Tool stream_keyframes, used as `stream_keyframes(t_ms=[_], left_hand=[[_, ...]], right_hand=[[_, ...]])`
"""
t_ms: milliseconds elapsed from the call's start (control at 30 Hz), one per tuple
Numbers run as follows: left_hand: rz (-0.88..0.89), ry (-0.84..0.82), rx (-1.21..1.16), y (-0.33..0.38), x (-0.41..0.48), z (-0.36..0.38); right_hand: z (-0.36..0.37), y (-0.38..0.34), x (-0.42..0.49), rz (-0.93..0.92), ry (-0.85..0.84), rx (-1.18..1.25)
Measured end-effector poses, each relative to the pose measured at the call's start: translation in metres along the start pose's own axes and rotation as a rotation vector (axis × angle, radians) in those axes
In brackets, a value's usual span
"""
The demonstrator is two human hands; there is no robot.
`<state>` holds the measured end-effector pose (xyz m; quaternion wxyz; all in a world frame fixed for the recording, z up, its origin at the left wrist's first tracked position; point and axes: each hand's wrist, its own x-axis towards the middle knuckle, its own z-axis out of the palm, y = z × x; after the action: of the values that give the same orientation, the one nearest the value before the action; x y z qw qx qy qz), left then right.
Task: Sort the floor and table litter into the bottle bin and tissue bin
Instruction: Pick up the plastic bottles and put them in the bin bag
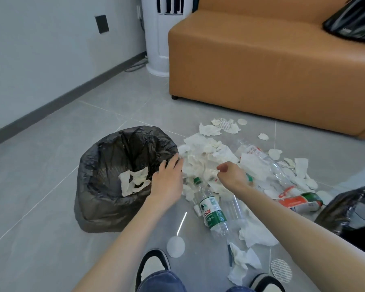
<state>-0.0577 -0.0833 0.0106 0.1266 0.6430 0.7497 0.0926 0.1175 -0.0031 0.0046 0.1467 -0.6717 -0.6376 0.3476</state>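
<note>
Black-lined tissue bin (pixel 97 207) beside flat, empty left hand (pixel 167 183); right hand (pixel 230 175) curled, its grip empty.

Black-bagged bin (pixel 97 199) at left holding crumpled tissues (pixel 133 182), white tissue heap (pixel 200 152) just beside it, clear green-label bottle (pixel 213 209) lying flat, red-label bottles (pixel 299 202) near second bagged bin (pixel 341 213) at right

A living room or lounge, it seems. An orange-brown leather sofa (pixel 261 66) stands on grey floor tiles (pixel 51 144). A white tower air conditioner (pixel 156 34) fills the corner.
</note>
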Motion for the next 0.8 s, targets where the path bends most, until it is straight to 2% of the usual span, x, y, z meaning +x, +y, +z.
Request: stream_keyframes(t_ms=[133,300,400,567,667,733,800], left_hand=[[0.015,0.045,0.234,-0.013,0.001,0.022],[-0.083,0.112,0.5,-0.028,0.021,0.017],[-0.078,0.123,0.63,-0.025,0.033,0.021],[0.057,0.072,0.442,0.01,0.052,0.052],[0.099,-0.037,0.106,0.034,0.059,0.08],[0.072,-0.144,-0.148,0.047,0.057,0.1],[0.005,-0.193,-0.268,0.056,0.053,0.12]], right_hand=[[-0.009,0.034,0.003,0.043,-0.02,-0.079],[-0.005,0.078,0.013,0.073,-0.048,-0.171],[0.0,0.101,0.019,0.099,-0.104,-0.255],[0.02,0.13,0.019,0.125,-0.221,-0.282],[0.03,0.138,0.015,0.126,-0.202,-0.255],[0.036,0.141,0.011,0.123,-0.177,-0.236],[0.04,0.141,0.008,0.135,-0.177,-0.218]])
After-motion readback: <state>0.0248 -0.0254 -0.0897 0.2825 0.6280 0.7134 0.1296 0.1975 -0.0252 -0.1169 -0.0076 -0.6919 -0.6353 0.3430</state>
